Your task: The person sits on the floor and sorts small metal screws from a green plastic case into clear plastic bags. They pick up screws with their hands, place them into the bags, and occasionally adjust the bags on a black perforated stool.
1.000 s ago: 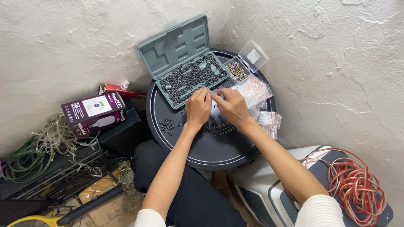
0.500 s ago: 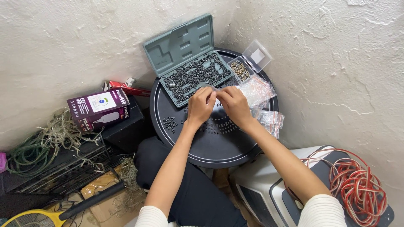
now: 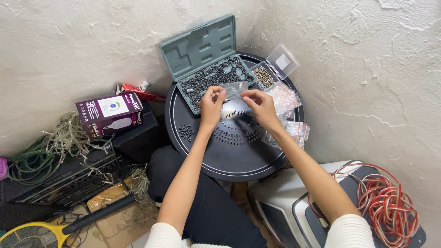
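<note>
A purple box point(image 3: 110, 114), tangled cords point(image 3: 55, 147), a red cable coil point(image 3: 390, 206) and a yellow racket point(image 3: 27, 234) lie around.

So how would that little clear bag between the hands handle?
The clear bag, pinched by the left hand and right hand, looks thin, so probably floppy. The screws lying low in it likely make it sag and shift.

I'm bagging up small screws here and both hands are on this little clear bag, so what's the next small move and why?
Probably tip the small clear bag upright and pinch its mouth closed. The left hand and right hand hold it stretched between them above the round black tray, and a row of small screws shows at its lower edge, so they could slip out.
</note>
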